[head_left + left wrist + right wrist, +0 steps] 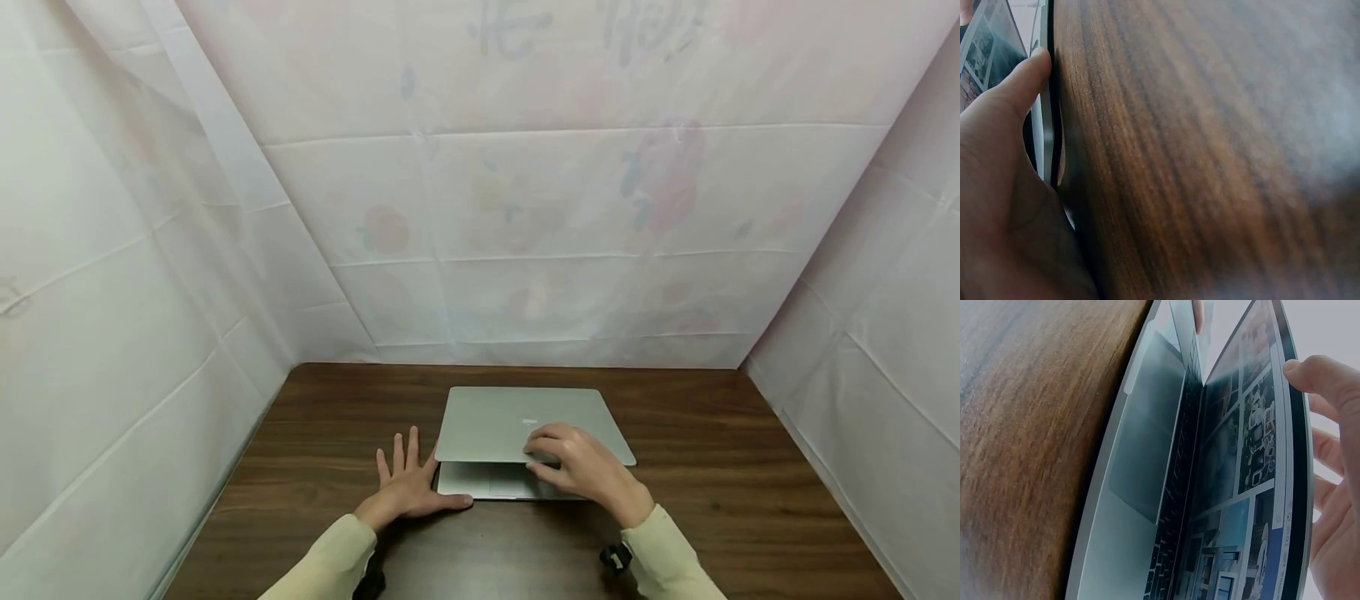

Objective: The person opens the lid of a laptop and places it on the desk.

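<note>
A silver laptop lies on the table with its lid partly raised. My right hand pinches the front edge of the lid, thumb on the screen side and fingers over the outside. In the right wrist view the lit screen shows several pictures, facing the dark keyboard and the touchpad. At the base's front left corner is my left hand, fingers spread out. Its thumb rests on the front edge of the base.
The dark wooden table reaches back to a pale printed cloth. More white cloth hangs along the left, and another sheet along the right. A small black device sits at the right wrist.
</note>
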A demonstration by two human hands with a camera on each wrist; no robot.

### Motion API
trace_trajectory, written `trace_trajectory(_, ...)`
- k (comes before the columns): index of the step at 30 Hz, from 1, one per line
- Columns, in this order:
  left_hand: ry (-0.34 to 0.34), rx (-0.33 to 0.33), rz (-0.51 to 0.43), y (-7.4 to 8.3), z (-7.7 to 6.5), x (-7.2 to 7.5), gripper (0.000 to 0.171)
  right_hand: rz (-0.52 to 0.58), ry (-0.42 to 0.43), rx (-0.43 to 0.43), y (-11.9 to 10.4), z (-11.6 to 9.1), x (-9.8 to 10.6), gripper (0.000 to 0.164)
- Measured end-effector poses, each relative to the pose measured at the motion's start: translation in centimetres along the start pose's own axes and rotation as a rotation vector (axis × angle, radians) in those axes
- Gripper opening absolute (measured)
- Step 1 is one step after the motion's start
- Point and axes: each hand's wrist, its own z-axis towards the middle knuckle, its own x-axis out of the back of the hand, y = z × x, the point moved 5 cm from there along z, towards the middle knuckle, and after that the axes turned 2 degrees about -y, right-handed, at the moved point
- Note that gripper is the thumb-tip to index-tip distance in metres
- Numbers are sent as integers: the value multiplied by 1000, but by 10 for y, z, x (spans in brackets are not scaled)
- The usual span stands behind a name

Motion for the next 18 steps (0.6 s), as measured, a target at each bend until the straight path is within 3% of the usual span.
trace_trajectory(11, -5, 10, 28, 1, -1, 1, 124, 35, -1, -10, 2, 3, 3, 15)
trace_trajectory(18, 10, 10, 13, -3, 5, -6, 131, 57, -2, -17, 5, 7, 9, 16)
